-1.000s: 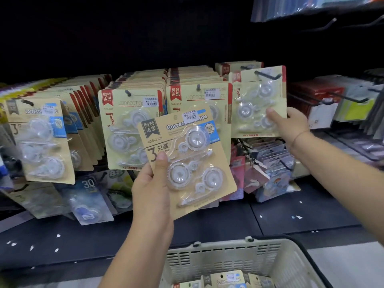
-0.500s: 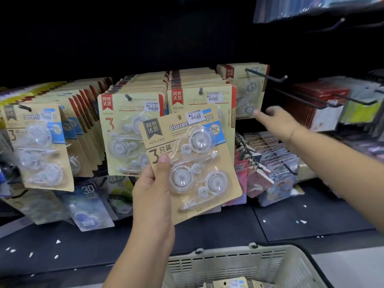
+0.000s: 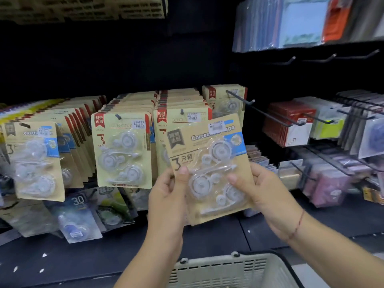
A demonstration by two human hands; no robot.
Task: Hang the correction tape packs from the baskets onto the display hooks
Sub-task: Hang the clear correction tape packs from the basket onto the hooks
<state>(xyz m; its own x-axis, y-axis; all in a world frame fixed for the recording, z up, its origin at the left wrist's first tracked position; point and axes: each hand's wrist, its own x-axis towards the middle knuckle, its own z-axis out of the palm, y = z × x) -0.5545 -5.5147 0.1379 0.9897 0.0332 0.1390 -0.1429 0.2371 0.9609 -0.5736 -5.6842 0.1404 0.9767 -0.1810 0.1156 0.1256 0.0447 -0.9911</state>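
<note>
One view here: the wide-angle camera is riding on the person's head, looking forward and a little down at a black display wall of hung card packs (image 3: 122,150). It's sitting close in. Both forearms are coming up from the bottom edge, with the left hand (image 3: 168,196) and right hand (image 3: 270,194) holding the kraft-card correction tape pack (image 3: 207,146) near centre frame. The pale slotted plastic basket (image 3: 228,265) is clipping the lower edge, just beneath the lens.

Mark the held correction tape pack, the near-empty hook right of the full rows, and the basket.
held correction tape pack (image 3: 207,169): head view, middle of the clear blister.
near-empty hook (image 3: 241,98): head view, mid-shaft.
basket (image 3: 218,259): head view, far rim.
</note>
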